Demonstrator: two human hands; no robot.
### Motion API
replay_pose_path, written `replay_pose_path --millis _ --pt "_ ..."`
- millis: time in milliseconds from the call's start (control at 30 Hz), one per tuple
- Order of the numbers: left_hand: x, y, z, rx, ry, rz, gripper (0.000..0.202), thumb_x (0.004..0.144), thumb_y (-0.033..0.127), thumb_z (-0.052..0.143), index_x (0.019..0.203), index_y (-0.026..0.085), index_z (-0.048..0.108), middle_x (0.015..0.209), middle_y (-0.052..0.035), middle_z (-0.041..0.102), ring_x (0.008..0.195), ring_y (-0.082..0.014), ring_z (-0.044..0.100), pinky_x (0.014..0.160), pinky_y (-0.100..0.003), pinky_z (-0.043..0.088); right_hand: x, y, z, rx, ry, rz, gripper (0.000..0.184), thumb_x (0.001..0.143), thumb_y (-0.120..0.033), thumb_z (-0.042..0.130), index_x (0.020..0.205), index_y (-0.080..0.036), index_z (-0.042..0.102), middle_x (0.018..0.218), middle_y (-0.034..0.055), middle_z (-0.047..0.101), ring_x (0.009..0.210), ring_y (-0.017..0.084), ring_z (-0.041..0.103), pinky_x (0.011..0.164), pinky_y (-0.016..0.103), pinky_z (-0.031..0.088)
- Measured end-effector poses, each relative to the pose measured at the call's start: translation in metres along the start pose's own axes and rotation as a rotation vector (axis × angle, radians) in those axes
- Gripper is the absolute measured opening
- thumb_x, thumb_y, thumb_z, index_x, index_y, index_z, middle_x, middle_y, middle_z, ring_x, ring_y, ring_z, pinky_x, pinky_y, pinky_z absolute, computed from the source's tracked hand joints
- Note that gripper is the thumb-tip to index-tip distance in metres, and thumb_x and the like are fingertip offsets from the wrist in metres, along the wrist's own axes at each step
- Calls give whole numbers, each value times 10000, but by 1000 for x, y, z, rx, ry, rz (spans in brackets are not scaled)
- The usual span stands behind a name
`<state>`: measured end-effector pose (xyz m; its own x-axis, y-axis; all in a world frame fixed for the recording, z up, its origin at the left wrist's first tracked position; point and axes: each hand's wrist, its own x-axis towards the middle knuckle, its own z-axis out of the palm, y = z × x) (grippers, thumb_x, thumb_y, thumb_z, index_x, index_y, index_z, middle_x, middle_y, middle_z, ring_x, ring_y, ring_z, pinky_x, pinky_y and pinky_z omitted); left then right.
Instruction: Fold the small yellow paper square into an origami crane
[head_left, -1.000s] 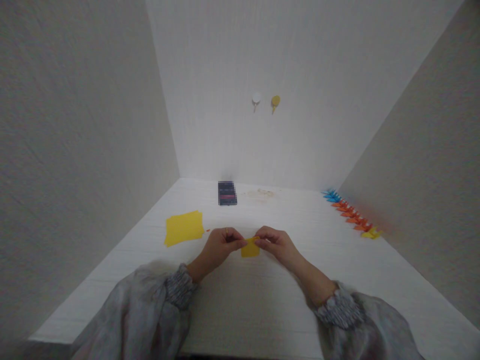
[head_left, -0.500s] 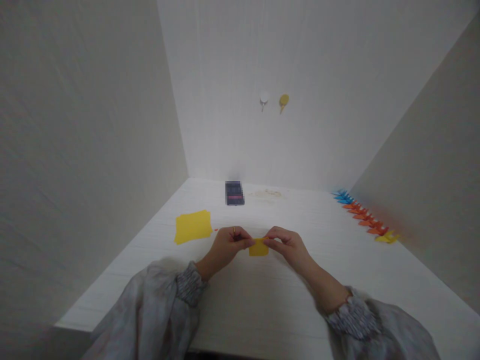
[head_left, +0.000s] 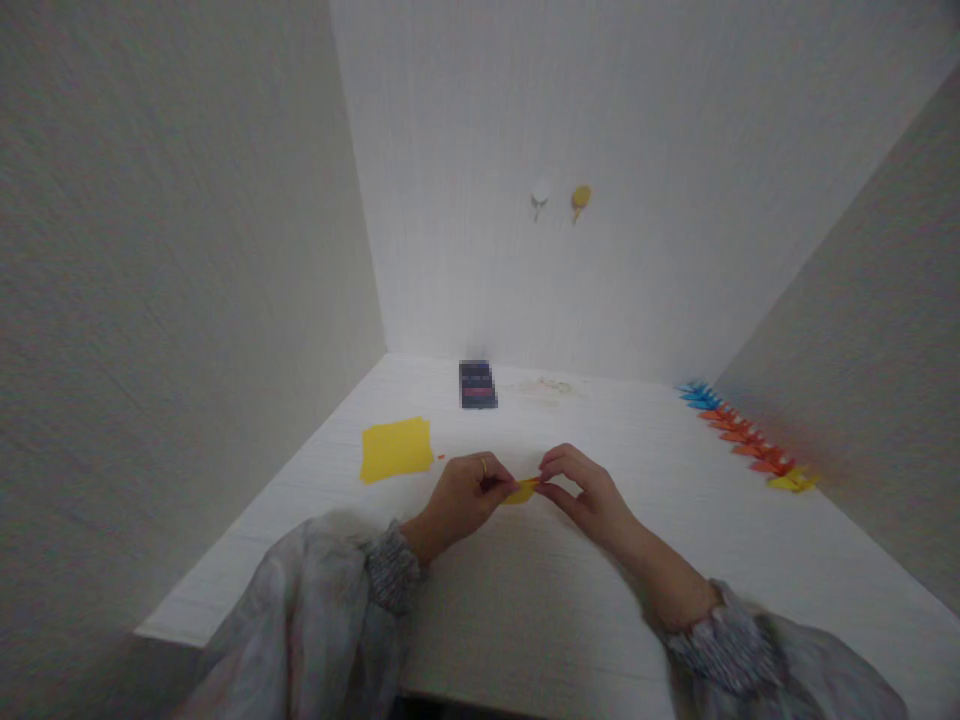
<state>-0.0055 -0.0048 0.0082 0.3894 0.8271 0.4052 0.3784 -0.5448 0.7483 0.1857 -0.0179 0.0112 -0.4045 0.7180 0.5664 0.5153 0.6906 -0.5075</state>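
Observation:
Both of my hands meet over the middle of the white table [head_left: 525, 600] and pinch a small folded yellow paper [head_left: 522, 490] between them. My left hand [head_left: 465, 497], with a ring on one finger, grips its left end with closed fingers. My right hand [head_left: 589, 492] pinches its right end with thumb and fingertips. The paper looks thin and flat, mostly hidden by my fingers. A stack of yellow paper sheets [head_left: 396, 449] lies flat on the table to the left of my left hand.
A small dark box [head_left: 478, 384] stands at the back of the table. A row of folded blue, orange and yellow paper figures [head_left: 742, 440] runs along the right wall. Two round hooks [head_left: 559, 200] are on the back wall. Walls close in on three sides.
The yellow paper has been folded down from a small hanging square to a thin flat strip between my fingers. The view has shifted so that everything sits a little further right.

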Motion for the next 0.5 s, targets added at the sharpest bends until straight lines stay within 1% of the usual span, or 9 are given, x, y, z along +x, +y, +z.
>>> replay_pose_path --millis 67,167,267,333,367,433,500 --pt "-1 0 0 34 -8 43 114 699 201 536 651 136 616 605 -11 562 539 -80 473 526 -197 368 -1 1 1 -126 -21 -39 47 778 -206 501 801 -190 538 828 59 540 803 177 497 712 339 408" --pt "-2 1 0 64 -20 82 122 712 191 517 661 139 614 617 -11 557 546 -79 473 528 -195 367 0 -1 0 -293 -97 -72 54 787 -184 477 793 -171 529 810 64 554 780 180 492 703 346 387" --pt "-3 1 0 77 -30 90 124 715 186 509 656 143 609 623 -13 558 555 -82 474 532 -195 369 0 -3 -1 -371 -159 -68 60 788 -164 463 771 -160 521 774 59 561 741 174 493 696 346 380" --pt "-2 1 0 73 -36 92 126 716 184 509 650 143 607 622 -14 559 561 -84 477 538 -196 371 0 -4 0 -340 -156 -48 65 788 -148 453 774 -161 515 785 62 566 754 173 499 706 343 385" --pt "-2 1 1 64 -38 93 127 716 185 509 648 142 607 619 -13 559 561 -84 478 539 -196 371 0 -4 0 -290 -140 -29 62 786 -144 453 778 -163 512 805 63 569 774 173 504 711 336 392" --pt "-2 0 1 32 -37 91 127 716 192 513 648 141 607 613 -12 561 554 -81 480 537 -194 371 -2 -2 1 -141 -102 35 47 782 -155 468 766 -176 507 822 55 576 790 164 519 708 312 411" --pt "-2 0 2 -3 -22 68 125 710 211 527 646 140 607 607 -11 563 545 -80 480 530 -194 371 -3 1 2 31 -57 132 18 768 -193 508 753 -189 501 794 36 581 758 149 539 683 285 430"
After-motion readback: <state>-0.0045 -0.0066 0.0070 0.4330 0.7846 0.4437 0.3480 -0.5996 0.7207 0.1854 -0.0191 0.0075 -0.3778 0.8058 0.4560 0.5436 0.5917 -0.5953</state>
